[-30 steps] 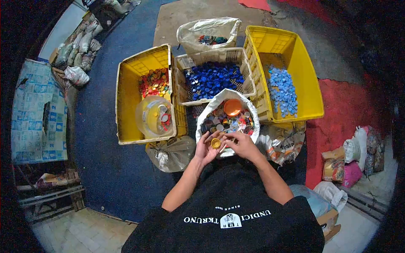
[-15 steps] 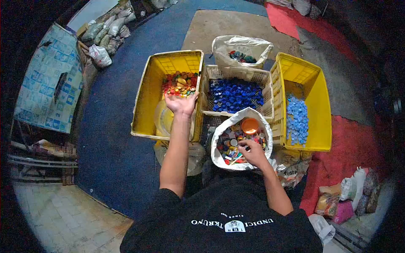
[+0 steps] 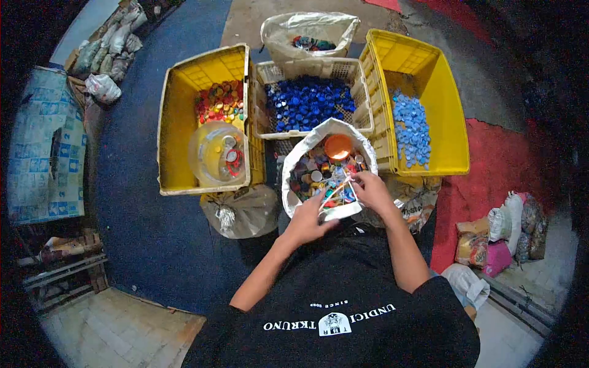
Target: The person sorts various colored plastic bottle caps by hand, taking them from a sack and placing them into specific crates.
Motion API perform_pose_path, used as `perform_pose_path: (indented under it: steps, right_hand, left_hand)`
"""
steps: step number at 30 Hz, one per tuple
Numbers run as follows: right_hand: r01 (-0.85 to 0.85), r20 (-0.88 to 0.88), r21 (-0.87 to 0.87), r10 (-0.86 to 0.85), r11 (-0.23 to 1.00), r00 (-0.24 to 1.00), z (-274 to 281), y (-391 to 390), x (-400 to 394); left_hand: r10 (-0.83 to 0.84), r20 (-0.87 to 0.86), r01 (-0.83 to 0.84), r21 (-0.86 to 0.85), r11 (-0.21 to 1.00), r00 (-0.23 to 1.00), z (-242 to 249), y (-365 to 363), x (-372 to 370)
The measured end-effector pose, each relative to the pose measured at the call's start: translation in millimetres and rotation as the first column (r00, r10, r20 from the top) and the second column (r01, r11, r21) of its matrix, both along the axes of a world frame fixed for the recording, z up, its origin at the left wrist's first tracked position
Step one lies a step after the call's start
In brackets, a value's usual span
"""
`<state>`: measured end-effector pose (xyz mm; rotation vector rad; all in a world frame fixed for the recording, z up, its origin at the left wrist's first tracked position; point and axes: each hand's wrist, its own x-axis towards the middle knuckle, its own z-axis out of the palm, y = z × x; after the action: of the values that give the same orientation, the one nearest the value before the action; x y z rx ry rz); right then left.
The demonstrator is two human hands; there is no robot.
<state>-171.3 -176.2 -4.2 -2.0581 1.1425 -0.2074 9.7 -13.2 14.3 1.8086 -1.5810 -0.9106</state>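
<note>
A white sack (image 3: 299, 161) of mixed bottle caps (image 3: 316, 176) stands open in front of me, with an orange cup (image 3: 338, 147) lying on the caps. My right hand (image 3: 372, 191) is over the sack's right side, thumb and fingers pinched on a thin pale strip (image 3: 347, 182). At the near left rim, my left hand (image 3: 308, 221) reaches in over the caps, thumb apart from the fingers, fingertips close to the lower end of the pale strips.
A yellow crate (image 3: 173, 132) at left holds red and yellow caps and a clear round tub (image 3: 211, 153). Dark blue caps fill a white crate (image 3: 368, 116); light blue ones lie in the right yellow crate (image 3: 443, 129). Another sack (image 3: 282, 37) stands behind, a tied sack (image 3: 245, 214) at left.
My left hand has come back from over the left yellow crate to the sack. My right hand stays over the sack, now pinching a pale strip. The view has shifted.
</note>
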Motion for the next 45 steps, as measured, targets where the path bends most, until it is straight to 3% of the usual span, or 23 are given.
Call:
perform_pose_path:
  steps: [1, 2, 4, 5, 7, 9, 10, 12, 14, 16, 20, 24, 26, 28, 31, 34, 36, 39, 40, 42, 43, 45]
  right_hand:
    - [-0.052, -0.041, -0.026, 0.051, 0.998, 0.998, -1.7, 1.5, 5.6]
    - [-0.106, -0.084, -0.048, 0.102, 0.993, 0.991, -3.9, 3.3, 12.0]
    - [-0.147, -0.142, 0.027, 0.150, 0.989, 0.979, -13.1, 4.1, 27.0]
    - [-0.237, -0.113, -0.017, 0.234, 0.971, 0.966, -29.1, 5.1, 32.3]
    - [-0.325, -0.088, -0.054, 0.319, 0.944, 0.944, -34.0, 12.8, 45.6]
    - [-0.405, -0.318, 0.272, 0.479, 0.873, 0.818, -25.0, 20.7, 59.2]
    - [-0.406, -0.319, 0.277, 0.482, 0.871, 0.816, -29.2, 24.6, 59.6]
    - [-0.403, -0.539, 0.169, 0.427, 0.899, 0.726, -44.3, 32.3, 60.2]
    - [-0.402, -0.530, 0.178, 0.432, 0.898, 0.730, -57.4, 32.1, 54.8]
    - [-0.307, -0.445, 0.132, 0.333, 0.942, 0.831, -51.4, 33.8, 48.4]
    - [-0.333, -0.475, -0.033, 0.278, 0.942, 0.835, -79.6, 41.6, 43.6]
    - [-0.375, -0.516, -0.093, 0.278, 0.922, 0.810, -76.1, 40.8, 41.0]
    - [-0.377, -0.363, -0.174, 0.297, 0.910, 0.883, -80.0, 34.8, 30.9]
    - [-0.334, -0.354, -0.209, 0.248, 0.919, 0.902, -84.6, 30.8, 24.7]
    - [-0.331, -0.470, -0.243, 0.187, 0.912, 0.863, -76.0, 29.0, 16.5]
    - [-0.325, -0.531, -0.158, 0.198, 0.932, 0.824, -73.0, 20.2, 13.9]
    - [-0.308, -0.542, -0.165, 0.175, 0.937, 0.822, -74.4, 26.6, 8.7]
    - [-0.264, -0.534, -0.198, 0.122, 0.944, 0.837, -73.7, 25.9, 6.9]
    - [-0.237, -0.516, -0.212, 0.097, 0.948, 0.851, -72.9, 26.6, 6.9]
    - [-0.236, -0.552, -0.193, 0.093, 0.952, 0.829, -72.0, 26.9, 8.5]
    - [-0.232, -0.588, -0.180, 0.084, 0.956, 0.804, -70.9, 24.6, 6.7]
    - [-0.233, -0.555, -0.203, 0.084, 0.951, 0.828, -73.0, 15.8, 10.0]
  left_hand:
    - [-0.096, 0.170, 0.073, 0.134, 0.988, 0.981, -3.1, 7.2, -10.6]
    - [-0.106, 0.308, 0.086, 0.077, 0.993, 0.945, -14.2, 16.1, -19.3]
    - [-0.398, 0.264, 0.264, 0.425, 0.866, 0.879, -16.7, 15.8, -23.6]
    - [-0.394, 0.254, 0.262, 0.429, 0.864, 0.883, -20.2, 19.2, -27.8]
    - [-0.552, 0.285, 0.390, 0.466, 0.794, 0.784, -27.3, 24.9, -35.0]
    - [-0.493, 0.285, 0.356, 0.418, 0.835, 0.822, -30.7, 31.1, -35.1]
    - [-0.433, 0.287, 0.319, 0.368, 0.874, 0.855, -31.4, 33.9, -35.5]
    - [-0.433, 0.280, 0.308, 0.394, 0.866, 0.857, -30.4, 32.8, -34.8]
    - [-0.429, 0.277, 0.293, 0.422, 0.858, 0.860, -25.6, 31.5, -33.3]
    - [-0.420, 0.291, 0.291, 0.398, 0.870, 0.860, -21.6, 31.6, -34.9]
    - [-0.476, 0.347, 0.326, 0.410, 0.852, 0.808, -28.7, 33.3, -37.0]
    - [-0.493, 0.256, 0.349, 0.449, 0.823, 0.832, -17.8, 24.8, -31.4]
    - [-0.505, 0.207, 0.363, 0.479, 0.799, 0.838, -7.6, 18.0, -25.7]
    - [-0.355, 0.095, 0.295, 0.384, 0.875, 0.930, -4.6, 17.1, -21.0]
    - [-0.236, -0.013, 0.229, 0.294, 0.928, 0.972, -9.8, 10.0, -9.7]
    - [-0.271, -0.088, 0.285, 0.308, 0.908, 0.959, -15.2, -3.6, 2.3]
    - [-0.203, -0.104, 0.225, 0.286, 0.931, 0.974, -25.9, -6.9, 1.4]
    - [-0.326, 0.156, 0.224, 0.456, 0.861, 0.933, -40.8, -42.4, 2.8]
    - [-0.323, 0.152, 0.224, 0.455, 0.862, 0.934, -42.7, -54.8, -4.3]
    - [-0.215, 0.263, 0.037, 0.549, 0.835, 0.940, -45.6, -72.1, -19.0]
    - [-0.207, 0.256, 0.037, 0.543, 0.839, 0.944, -57.5, -71.6, -27.2]
    - [-0.135, 0.495, -0.018, 0.293, 0.956, 0.858, -92.7, -71.2, -38.0]
